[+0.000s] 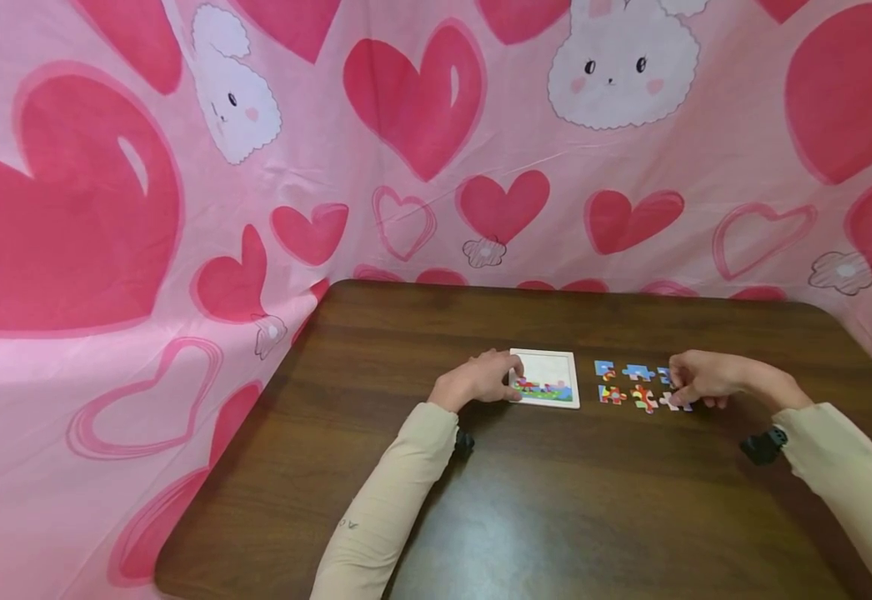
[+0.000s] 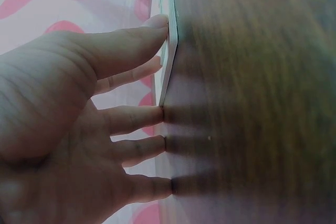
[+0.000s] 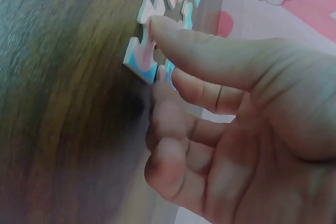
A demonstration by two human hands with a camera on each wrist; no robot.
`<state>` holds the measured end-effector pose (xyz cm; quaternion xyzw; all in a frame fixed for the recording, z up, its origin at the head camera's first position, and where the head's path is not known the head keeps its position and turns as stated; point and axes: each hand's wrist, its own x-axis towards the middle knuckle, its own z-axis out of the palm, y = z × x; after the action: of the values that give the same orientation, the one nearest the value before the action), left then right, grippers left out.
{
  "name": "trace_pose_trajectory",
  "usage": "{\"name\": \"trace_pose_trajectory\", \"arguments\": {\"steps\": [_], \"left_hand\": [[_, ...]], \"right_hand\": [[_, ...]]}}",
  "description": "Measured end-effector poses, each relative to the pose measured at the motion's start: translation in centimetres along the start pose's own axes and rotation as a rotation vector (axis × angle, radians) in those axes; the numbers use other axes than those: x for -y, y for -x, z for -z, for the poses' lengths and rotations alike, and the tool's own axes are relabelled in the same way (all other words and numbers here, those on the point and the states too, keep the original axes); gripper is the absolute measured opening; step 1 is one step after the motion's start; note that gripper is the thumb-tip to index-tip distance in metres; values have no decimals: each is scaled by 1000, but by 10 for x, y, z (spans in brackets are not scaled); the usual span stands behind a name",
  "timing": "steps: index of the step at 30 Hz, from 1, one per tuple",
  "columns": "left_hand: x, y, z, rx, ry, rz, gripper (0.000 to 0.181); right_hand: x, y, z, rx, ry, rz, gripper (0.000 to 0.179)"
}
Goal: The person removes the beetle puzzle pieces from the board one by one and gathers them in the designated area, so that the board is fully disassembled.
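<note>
A white-rimmed puzzle tray lies flat on the table, with a coloured picture strip along its lower part and bare white above. My left hand is at its left side. In the left wrist view the thumb rests over the tray's edge, while the other fingers stretch straight down to the tabletop. To the right, my right hand pinches a pink-and-blue puzzle piece at the right end of the near row. Its thumb tip lies on the piece, and its other fingers curl in beside it.
Several loose jigsaw pieces lie in two rows between the tray and my right hand. The brown wooden table has rounded corners. A pink cloth with hearts and rabbits hangs behind and along the left side.
</note>
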<state>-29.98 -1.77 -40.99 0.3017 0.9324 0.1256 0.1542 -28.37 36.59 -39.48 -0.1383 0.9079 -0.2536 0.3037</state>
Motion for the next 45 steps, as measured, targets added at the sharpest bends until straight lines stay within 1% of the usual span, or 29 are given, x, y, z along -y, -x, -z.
{"name": "trace_pose_trajectory", "arguments": {"steps": [4, 10, 18, 22, 28, 34, 36, 39, 41, 45], "left_hand": [[-1, -1, 0, -1, -3, 0, 40], [-2, 0, 0, 7, -14, 10, 41], [-1, 1, 0, 7, -12, 11, 41], [-1, 0, -1, 8, -17, 3, 41], [0, 0, -1, 6, -11, 1, 41], [0, 0, 0, 10, 6, 7, 41], [-1, 0, 1, 11, 14, 8, 41], [-1, 0, 1, 9, 16, 9, 40], [-1, 0, 1, 5, 8, 7, 40], [-2, 0, -1, 13, -3, 10, 40]], "right_hand": [[6, 0, 1, -8, 44, 4, 31], [17, -4, 1, -17, 66, 113, 26], [44, -12, -8, -107, 104, 188, 19], [57, -14, -12, -132, 107, 210, 17], [69, -22, -19, -181, 157, 270, 15], [78, -31, -25, -172, 140, 280, 15], [81, -34, -27, -182, 149, 278, 16], [85, -38, -29, -209, 179, 293, 17], [88, -42, -30, -216, 180, 305, 17], [93, -48, -35, -179, 122, 323, 17]]}}
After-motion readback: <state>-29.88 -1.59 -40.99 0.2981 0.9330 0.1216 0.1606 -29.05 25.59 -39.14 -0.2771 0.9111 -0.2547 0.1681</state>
